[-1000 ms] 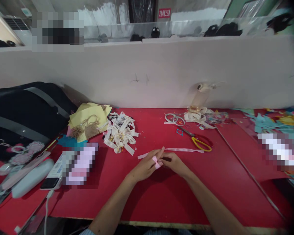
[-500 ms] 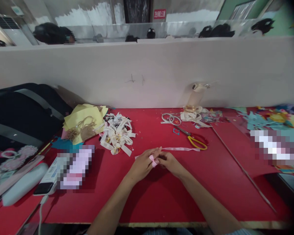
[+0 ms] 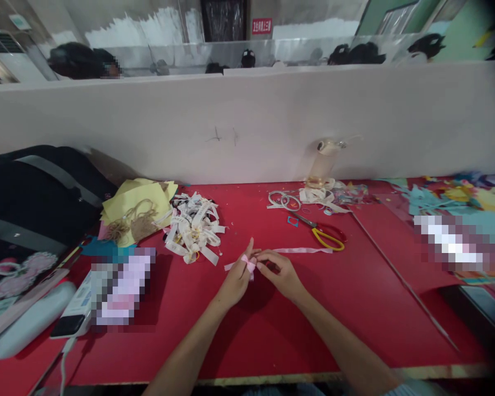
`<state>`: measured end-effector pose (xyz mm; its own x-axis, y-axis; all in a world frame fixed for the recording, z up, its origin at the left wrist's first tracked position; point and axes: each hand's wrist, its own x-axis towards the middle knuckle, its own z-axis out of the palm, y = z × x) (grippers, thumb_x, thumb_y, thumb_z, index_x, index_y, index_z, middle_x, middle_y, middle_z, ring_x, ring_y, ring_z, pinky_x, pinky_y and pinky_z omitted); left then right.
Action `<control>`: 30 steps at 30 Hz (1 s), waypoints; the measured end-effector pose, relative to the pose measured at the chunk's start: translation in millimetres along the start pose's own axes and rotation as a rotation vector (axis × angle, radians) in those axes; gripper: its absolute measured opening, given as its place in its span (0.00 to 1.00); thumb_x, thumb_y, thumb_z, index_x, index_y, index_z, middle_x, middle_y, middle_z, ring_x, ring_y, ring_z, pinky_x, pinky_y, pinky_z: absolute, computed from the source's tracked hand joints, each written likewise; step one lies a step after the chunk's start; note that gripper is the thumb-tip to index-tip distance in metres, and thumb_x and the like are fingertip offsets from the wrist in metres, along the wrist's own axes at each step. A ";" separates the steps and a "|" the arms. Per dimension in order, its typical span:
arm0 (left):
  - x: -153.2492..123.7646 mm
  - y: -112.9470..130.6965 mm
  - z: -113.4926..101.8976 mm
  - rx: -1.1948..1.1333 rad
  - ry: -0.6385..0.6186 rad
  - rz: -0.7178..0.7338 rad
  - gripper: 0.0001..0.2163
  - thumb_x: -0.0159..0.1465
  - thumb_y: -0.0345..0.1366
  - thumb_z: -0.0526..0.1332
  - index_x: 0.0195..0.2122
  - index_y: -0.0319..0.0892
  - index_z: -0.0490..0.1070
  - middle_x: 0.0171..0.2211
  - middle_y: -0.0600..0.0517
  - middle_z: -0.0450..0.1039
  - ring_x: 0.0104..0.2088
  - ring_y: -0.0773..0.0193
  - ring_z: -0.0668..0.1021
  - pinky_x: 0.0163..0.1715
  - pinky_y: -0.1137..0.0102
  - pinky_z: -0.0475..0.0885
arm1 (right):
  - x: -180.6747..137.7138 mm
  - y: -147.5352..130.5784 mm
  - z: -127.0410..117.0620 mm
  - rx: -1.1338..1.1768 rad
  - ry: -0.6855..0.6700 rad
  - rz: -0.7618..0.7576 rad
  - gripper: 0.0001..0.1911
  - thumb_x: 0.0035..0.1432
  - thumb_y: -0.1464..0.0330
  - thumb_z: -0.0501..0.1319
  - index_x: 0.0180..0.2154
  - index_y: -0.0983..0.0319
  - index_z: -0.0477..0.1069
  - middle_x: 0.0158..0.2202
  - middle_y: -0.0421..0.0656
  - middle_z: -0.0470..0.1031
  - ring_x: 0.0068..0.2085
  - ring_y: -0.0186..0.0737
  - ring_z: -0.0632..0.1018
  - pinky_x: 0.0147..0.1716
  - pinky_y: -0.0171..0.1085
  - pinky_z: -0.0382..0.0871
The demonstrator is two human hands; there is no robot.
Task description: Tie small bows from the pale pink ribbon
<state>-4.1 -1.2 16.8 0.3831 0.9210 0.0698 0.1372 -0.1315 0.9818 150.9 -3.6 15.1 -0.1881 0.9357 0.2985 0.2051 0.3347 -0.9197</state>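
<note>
Both my hands meet over the middle of the red table (image 3: 272, 335). My left hand (image 3: 236, 278) has a pale pink ribbon (image 3: 309, 251) looped round its fingers, one finger pointing up. My right hand (image 3: 279, 271) pinches the ribbon at the loop right beside the left fingers. The ribbon's long end trails right along the table towards the yellow-handled scissors (image 3: 325, 235). A short end sticks out to the left of my left hand.
A pile of white ribbon pieces (image 3: 193, 226) lies left of my hands, with yellow paper and twine (image 3: 138, 212) beyond it. A black bag (image 3: 33, 203) fills the far left. A tape dispenser and ribbon scraps (image 3: 324, 184) sit by the white partition. Coloured paper cut-outs (image 3: 457, 201) lie right.
The view has shifted slightly. My hands have stayed together on the ribbon loop; a left finger now points up and the loop sits higher on the fingers.
</note>
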 end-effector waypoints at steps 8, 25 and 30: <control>-1.1 -7.1 10.6 0.015 0.178 -0.024 0.26 0.67 0.42 0.45 0.65 0.47 0.39 0.50 0.49 0.68 0.51 0.63 0.69 0.55 0.64 0.59 | -6.1 -2.9 6.8 -0.209 0.089 -0.191 0.07 0.59 0.70 0.56 0.38 0.58 0.72 0.37 0.46 0.74 0.38 0.40 0.75 0.35 0.38 0.71; -1.7 -10.4 7.8 0.143 0.208 0.008 0.25 0.67 0.42 0.45 0.64 0.44 0.45 0.51 0.46 0.67 0.52 0.62 0.68 0.55 0.65 0.58 | -5.3 -4.1 5.2 -0.426 0.068 -0.275 0.08 0.57 0.72 0.58 0.38 0.58 0.72 0.38 0.44 0.75 0.42 0.41 0.75 0.40 0.38 0.70; -1.0 -8.3 5.5 0.194 0.236 0.016 0.25 0.67 0.41 0.44 0.64 0.44 0.44 0.48 0.45 0.69 0.49 0.60 0.69 0.53 0.63 0.61 | -6.2 -2.3 6.6 -0.465 0.053 -0.288 0.08 0.59 0.72 0.57 0.40 0.57 0.72 0.38 0.44 0.75 0.41 0.40 0.75 0.41 0.38 0.69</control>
<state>-0.6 -3.1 7.6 0.1674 0.9749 0.1466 0.3131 -0.1936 0.9298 145.3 -10.9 13.7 -0.2531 0.7993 0.5450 0.5573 0.5809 -0.5932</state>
